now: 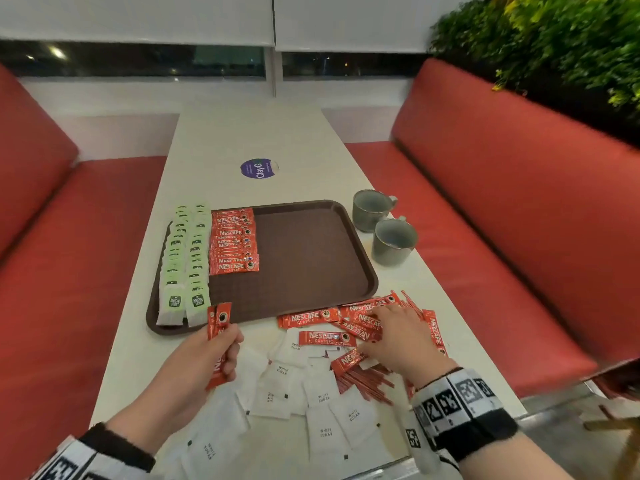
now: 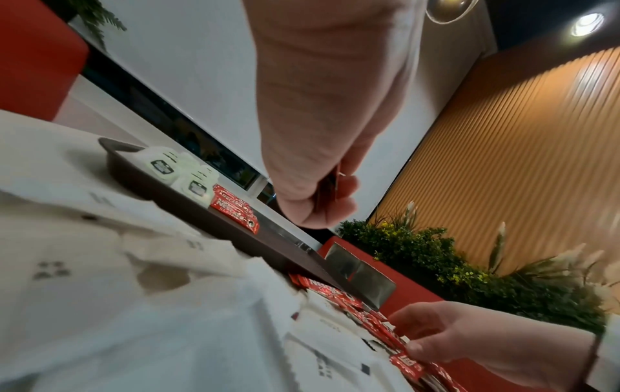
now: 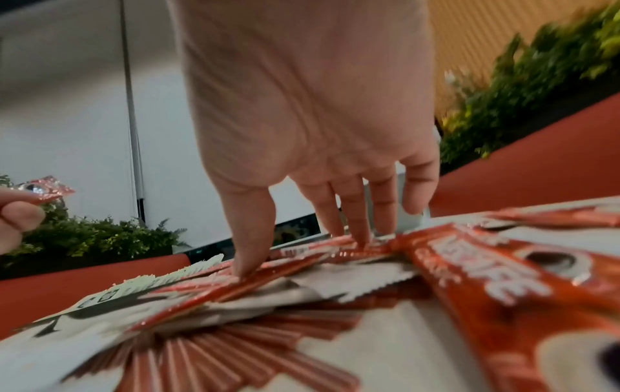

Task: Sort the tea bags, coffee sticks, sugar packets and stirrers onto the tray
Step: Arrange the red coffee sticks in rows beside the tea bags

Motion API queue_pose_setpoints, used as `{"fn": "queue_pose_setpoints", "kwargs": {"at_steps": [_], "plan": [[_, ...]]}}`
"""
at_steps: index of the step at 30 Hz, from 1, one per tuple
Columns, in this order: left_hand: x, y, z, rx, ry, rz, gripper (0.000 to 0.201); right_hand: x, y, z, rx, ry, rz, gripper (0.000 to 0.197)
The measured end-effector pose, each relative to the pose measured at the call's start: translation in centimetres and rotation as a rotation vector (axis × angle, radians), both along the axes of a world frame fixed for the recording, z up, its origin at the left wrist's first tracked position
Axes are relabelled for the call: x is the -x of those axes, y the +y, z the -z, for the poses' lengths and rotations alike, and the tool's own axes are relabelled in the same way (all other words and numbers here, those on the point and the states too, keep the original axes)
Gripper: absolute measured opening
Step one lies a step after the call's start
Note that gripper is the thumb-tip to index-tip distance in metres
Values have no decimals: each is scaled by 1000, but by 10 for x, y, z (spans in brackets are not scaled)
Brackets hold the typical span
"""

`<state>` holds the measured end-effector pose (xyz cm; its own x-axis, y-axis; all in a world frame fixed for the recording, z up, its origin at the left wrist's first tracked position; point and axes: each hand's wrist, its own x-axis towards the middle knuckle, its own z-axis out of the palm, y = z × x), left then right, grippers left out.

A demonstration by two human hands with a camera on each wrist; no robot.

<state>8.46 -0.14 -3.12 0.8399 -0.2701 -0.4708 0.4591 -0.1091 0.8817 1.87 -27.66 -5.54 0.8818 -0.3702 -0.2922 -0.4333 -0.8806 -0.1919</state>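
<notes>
**Head view: two hands among red coffee sticks**

The left hand (image 1: 204, 358) has its fingers curled round a small bunch of red coffee sticks (image 1: 218, 341), held upright just in front of the tray's near edge. The right hand (image 1: 398, 337) lies flat with fingers straight and a little spread, its fingertips (image 3: 359, 236) pressing on the loose coffee sticks (image 1: 329, 337) scattered on the table (image 1: 249, 136) beside the tray.

The brown tray (image 1: 311, 258) holds two long rows of pale green tea bags (image 1: 185, 258) at its left side. Next to them is a neat row of red coffee sticks (image 1: 233, 242). The right part of the tray is bare.

White sugar packets (image 1: 322, 431) lie in a messy heap near the person. Thin red stirrers (image 1: 367, 382) poke out from under the packets and sticks.

Two grey cups (image 1: 384, 230) stand to the right of the tray.
</notes>
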Motion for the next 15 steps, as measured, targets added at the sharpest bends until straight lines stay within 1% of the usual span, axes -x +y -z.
{"fn": "queue_pose_setpoints", "kwargs": {"at_steps": [1,3,4,6,9,10,13,15], "plan": [[2,-5,0,-6,-5,6,18,-3,-2,2,7,31,-24,75],[5,-13,-2,-11,-14,17,18,-9,-3,3,40,58,-79,74],[7,-18,-3,-12,-16,21,19,-11,-3,3,65,70,-109,70],[10,-26,-6,-15,-17,25,19,-12,-1,4,93,79,-152,56],[14,-37,-10,-24,-20,19,20,-13,1,9,84,18,-192,28],[16,-40,-11,-28,-23,16,20,-13,1,9,72,2,-197,23],[20,-44,-13,-29,-35,-2,20,-14,0,7,7,11,-195,20],[22,-46,-13,-37,-35,-9,20,-13,-3,2,-69,23,-175,17]]}}
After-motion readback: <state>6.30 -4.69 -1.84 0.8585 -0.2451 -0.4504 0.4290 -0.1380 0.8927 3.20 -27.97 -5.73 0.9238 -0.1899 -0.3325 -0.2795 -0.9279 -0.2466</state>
